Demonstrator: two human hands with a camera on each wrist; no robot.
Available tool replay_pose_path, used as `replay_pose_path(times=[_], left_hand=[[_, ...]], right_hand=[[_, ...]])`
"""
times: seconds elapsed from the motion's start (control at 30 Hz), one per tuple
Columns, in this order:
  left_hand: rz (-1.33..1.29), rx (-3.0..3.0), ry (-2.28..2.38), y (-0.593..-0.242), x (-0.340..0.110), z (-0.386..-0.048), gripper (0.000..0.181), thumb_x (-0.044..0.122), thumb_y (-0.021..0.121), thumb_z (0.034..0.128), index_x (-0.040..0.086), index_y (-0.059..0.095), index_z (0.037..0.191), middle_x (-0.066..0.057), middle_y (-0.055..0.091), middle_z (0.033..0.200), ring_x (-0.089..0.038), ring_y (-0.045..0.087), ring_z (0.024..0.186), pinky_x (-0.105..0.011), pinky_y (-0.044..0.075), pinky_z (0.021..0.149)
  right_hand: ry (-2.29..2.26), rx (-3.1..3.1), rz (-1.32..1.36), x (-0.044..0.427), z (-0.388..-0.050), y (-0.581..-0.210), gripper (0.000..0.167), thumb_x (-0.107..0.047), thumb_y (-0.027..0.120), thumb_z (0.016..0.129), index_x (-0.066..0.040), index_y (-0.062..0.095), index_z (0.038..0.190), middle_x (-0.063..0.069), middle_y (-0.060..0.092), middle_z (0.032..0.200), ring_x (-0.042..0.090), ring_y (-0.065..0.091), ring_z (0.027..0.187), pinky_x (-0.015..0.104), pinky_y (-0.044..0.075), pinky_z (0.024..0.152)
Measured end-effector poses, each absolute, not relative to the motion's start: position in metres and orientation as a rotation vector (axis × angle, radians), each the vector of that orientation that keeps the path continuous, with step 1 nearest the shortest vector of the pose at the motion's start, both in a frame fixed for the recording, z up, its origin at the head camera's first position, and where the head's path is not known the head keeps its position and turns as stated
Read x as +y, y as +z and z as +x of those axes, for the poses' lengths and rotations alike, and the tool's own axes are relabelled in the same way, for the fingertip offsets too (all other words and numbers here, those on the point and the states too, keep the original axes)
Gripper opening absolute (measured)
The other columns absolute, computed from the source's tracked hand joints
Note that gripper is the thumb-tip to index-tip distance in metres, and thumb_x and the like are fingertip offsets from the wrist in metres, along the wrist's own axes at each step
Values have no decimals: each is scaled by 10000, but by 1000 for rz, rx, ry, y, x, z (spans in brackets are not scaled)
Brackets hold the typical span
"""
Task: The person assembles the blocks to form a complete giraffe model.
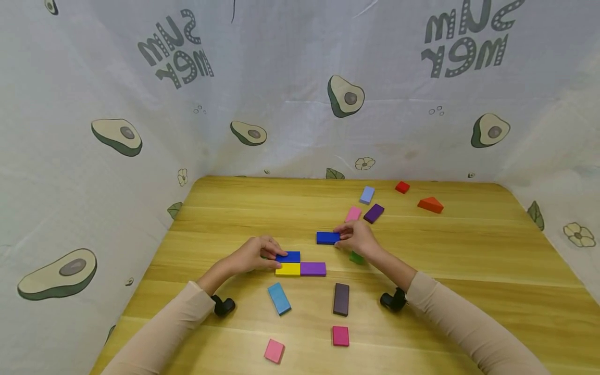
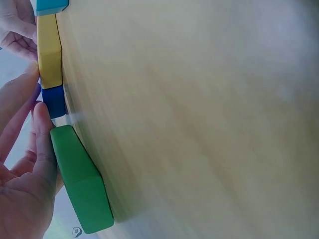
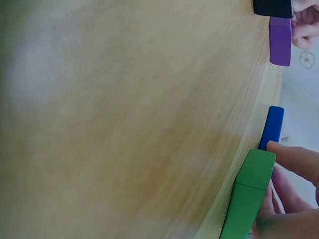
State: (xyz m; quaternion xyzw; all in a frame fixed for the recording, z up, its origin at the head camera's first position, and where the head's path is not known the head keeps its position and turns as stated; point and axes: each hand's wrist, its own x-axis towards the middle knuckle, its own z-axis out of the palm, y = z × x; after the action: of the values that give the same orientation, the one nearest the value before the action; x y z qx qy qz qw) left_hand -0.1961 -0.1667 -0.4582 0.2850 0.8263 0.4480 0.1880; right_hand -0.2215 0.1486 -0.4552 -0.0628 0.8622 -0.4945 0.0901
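My left hand (image 1: 258, 255) holds the left end of a blue block (image 1: 291, 257), its thumb close against the yellow block (image 1: 288, 269) in front. A purple block (image 1: 313, 269) meets the yellow one end to end. Further back, my right hand (image 1: 358, 238) pinches the right end of a second blue block (image 1: 327, 238). A green block (image 1: 357, 257) is partly hidden under this hand and shows larger in the right wrist view (image 3: 249, 194). In the left wrist view, another green block (image 2: 82, 179) lies beside the left fingers; the hand hides it from the head camera.
Nearer me lie a light blue block (image 1: 279, 299), a dark block (image 1: 341, 299), a magenta square (image 1: 340, 336) and a pink square (image 1: 274, 351). Behind the right hand are pink (image 1: 353, 214), dark purple (image 1: 374, 213), pale blue (image 1: 367, 195) and red (image 1: 402, 187) blocks, plus an orange-red triangle (image 1: 430, 204).
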Motion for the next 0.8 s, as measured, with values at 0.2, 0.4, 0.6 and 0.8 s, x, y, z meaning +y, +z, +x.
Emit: replay_pose_path(times=[0.2,0.4,0.6,0.8], left_hand=[[805,2324,1265,-458,-167,-196,267,47,743,892,-22,735,1150,-108,606,1131,-218,628,991,-237,548,848],[787,2313,1272,-458,-166,-196,262,50,745,892,-14,740,1146,-107,603,1136,-211,622,993,-239,548,848],[796,2316,1265,-459,-167,-195,263,65,740,901,-3,739,1155,-107,608,1147,-212,619,1000,-241,547,851],[796,2312,1274,-457,-167,-195,269,74,742,902,-6,737,1159,-111,609,1149,-213,624,993,-244,547,852]], right_hand=[[-1443,2569,-229,147,-220,-456,301,120,780,787,114,703,1078,213,630,1063,294,635,910,322,566,784],[-1394,2574,-254,145,-217,-453,298,104,791,785,96,717,1074,172,631,992,252,640,870,332,566,785],[-1387,2552,-294,143,-214,-453,304,98,796,782,102,716,1075,173,646,1001,237,649,868,328,571,783],[-1431,2493,-324,142,-213,-454,304,106,795,780,114,710,1072,182,642,994,227,650,853,305,572,751]])
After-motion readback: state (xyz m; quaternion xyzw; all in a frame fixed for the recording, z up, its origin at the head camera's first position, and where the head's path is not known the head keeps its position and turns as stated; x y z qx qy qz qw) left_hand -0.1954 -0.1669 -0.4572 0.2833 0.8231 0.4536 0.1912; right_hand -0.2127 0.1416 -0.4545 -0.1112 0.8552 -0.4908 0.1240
